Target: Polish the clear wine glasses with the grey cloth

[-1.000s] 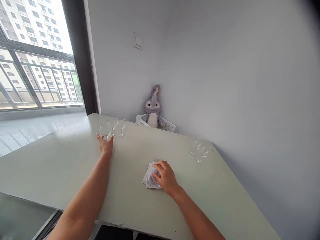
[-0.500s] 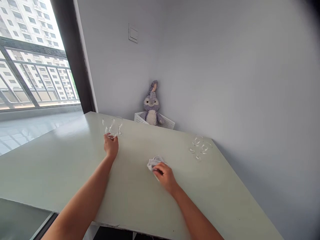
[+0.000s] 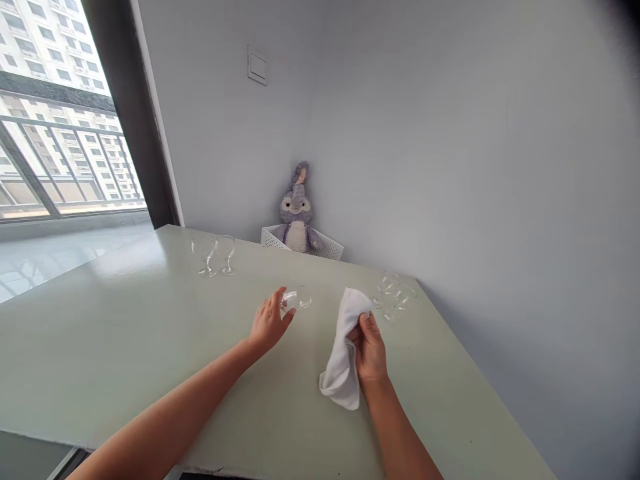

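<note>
My left hand (image 3: 273, 319) is closed round the bowl of a clear stemmed glass (image 3: 290, 300), which is tilted on its side with its round foot pointing right. In my right hand (image 3: 371, 347) a white cloth (image 3: 345, 357) is gripped near its top corner and hangs down in folds. Two more clear stemmed glasses stand upright at the left back of the table, a left one (image 3: 203, 250) and a right one (image 3: 226, 250). Beyond the cloth, at the right, are two further glasses (image 3: 401, 297), seen close together.
A pale green table (image 3: 240, 413) spreads below my arms. Behind its back edge a purple plush toy (image 3: 297, 217) sits in a white perforated basket (image 3: 329, 249). Grey walls meet behind it, with a light switch (image 3: 257, 65); a railing (image 3: 75, 157) shows at the left.
My left hand has moved right from the back-left glasses, bringing one along and tilting it over. My right hand has lifted the cloth off the table, and it now hangs open.
</note>
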A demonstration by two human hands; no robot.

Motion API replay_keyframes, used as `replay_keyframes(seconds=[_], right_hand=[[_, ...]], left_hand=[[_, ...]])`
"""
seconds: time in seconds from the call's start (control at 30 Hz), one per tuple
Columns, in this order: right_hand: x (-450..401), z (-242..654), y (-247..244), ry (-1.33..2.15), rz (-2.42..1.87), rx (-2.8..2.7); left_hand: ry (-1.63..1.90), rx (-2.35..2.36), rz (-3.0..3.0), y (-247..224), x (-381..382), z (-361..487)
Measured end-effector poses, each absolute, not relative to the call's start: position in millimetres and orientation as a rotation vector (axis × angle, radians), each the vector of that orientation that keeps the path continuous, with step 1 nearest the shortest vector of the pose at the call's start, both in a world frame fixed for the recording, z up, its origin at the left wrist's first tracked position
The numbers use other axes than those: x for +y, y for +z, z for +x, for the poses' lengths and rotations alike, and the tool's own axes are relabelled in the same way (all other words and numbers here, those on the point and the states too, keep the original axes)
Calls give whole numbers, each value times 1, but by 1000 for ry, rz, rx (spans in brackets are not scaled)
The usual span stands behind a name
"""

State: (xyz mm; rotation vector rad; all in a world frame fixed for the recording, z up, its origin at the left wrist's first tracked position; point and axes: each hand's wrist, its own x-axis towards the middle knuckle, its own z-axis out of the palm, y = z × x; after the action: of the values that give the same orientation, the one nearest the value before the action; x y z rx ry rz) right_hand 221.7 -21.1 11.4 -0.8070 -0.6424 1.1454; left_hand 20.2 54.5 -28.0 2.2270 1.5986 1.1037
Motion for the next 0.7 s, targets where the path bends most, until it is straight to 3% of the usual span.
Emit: replay_keyframes(seconds=[0.37,0.7], right_hand=[[-25,186,-13,1164,-1116,-1464],[-12,198,-19,1571,-931,-960]], left_hand=[[821,1277,2644,-22,38,33],[821,1149,2836,-2,38,23]])
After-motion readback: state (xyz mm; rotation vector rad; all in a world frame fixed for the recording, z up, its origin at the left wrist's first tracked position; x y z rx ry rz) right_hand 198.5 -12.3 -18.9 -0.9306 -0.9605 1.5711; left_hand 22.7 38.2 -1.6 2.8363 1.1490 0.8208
